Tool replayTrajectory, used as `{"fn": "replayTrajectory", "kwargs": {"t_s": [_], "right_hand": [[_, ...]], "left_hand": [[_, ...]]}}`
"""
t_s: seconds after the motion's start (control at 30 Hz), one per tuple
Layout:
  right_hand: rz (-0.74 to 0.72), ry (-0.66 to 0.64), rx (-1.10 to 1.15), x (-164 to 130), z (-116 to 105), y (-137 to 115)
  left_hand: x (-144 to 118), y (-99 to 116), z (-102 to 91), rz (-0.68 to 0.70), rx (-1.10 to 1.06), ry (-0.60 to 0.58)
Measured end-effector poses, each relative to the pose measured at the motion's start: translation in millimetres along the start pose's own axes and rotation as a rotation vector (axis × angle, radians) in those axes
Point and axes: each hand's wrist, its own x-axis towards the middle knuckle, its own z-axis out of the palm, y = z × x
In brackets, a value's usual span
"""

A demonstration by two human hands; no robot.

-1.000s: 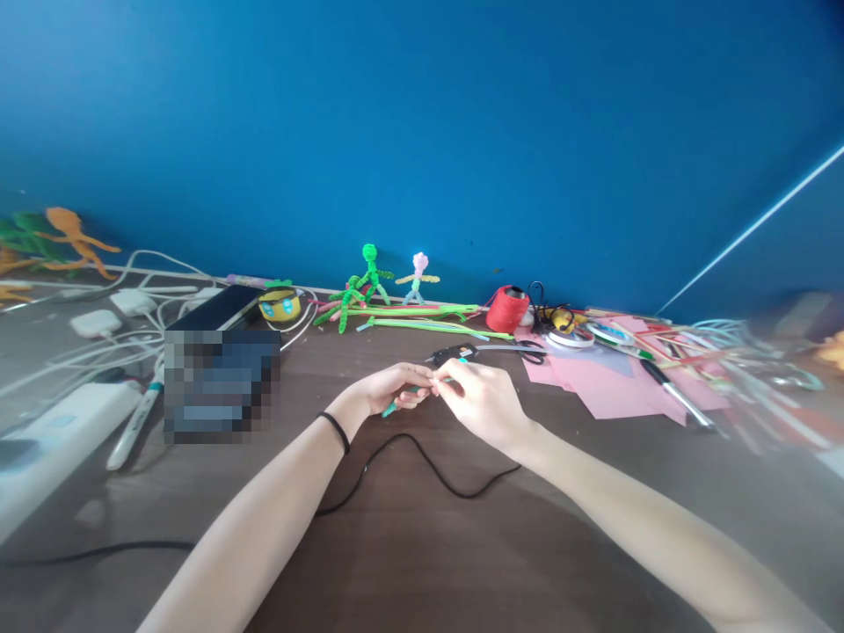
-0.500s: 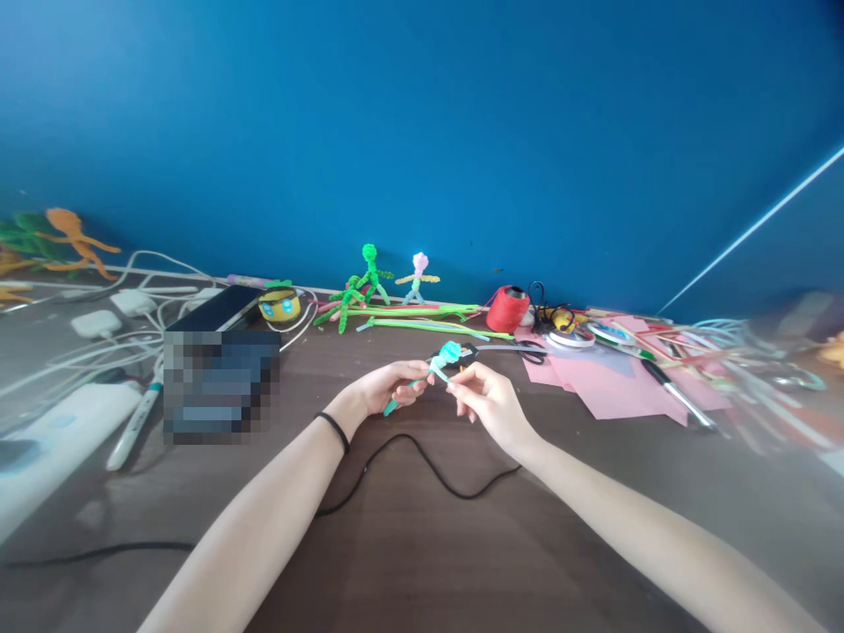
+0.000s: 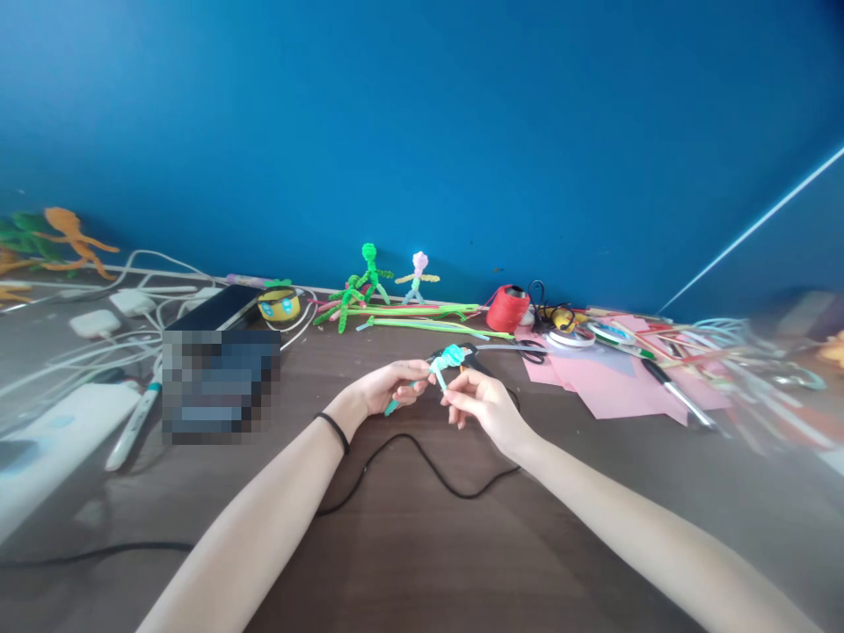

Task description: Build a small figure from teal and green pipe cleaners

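While both forearms enter from the lower edge, a black cord point(image 3: 454, 494) bends across the bare near part of the dark table point(image 3: 422, 571), passing below the hands. Left wrist wears a black band point(image 3: 338, 432).

Left hand point(image 3: 389, 387): grasping, thumb and fingers pinched on a teal fuzzy piece point(image 3: 452, 355). Right hand point(image 3: 484, 403): grasping as well, fingertips drawn together at a short, paler stem of the same piece. The piece is held between the two hands, above the table; its coiled end points up and to the right, and a thin teal length shows below the left fingers (the part inside that hand is hidden).

Just behind the piece, a black tool point(image 3: 472, 359), partly covered. Right of it, pink sheets point(image 3: 610, 391) with a dark-capped pen point(image 3: 679, 396) across them.

Farther back: green and pale fuzzy stems point(image 3: 439, 326) lying sideways, and a red thread spool point(image 3: 507, 309) to their right. Behind the stems, a bright green figure point(image 3: 370, 255) and a pink-headed figure point(image 3: 420, 263) stand near the blue wall point(image 3: 422, 132).
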Motion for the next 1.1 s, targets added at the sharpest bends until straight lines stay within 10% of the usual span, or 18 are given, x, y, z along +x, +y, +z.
{"fn": "replayTrajectory", "kwargs": {"t_s": [1.1], "right_hand": [[0.123, -0.183, 0.107, 26, -13, -3]], "left_hand": [[0, -1, -4.6, -0.094, 0.069, -0.194]]}}
